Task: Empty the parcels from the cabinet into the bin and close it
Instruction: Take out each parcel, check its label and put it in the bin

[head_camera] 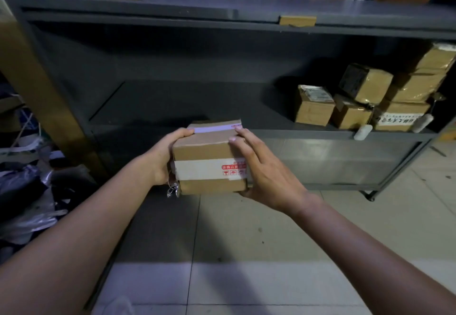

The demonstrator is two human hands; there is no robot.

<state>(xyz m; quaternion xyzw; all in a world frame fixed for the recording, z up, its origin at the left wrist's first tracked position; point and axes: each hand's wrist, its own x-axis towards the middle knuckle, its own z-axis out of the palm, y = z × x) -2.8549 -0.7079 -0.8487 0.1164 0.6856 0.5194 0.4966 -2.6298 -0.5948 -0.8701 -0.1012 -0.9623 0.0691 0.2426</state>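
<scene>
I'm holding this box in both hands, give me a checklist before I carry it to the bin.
1. Grip of the left hand on the box: ok.
2. Grip of the right hand on its other side: ok.
3. Box out in front of the cabinet shelf: ok.
4. Bin location: cannot tell, it is not in view.
5. Cabinet emptied: not ok, parcels remain at the shelf's right end.
6. Path at left: not ok, bags lie on the floor there.
</scene>
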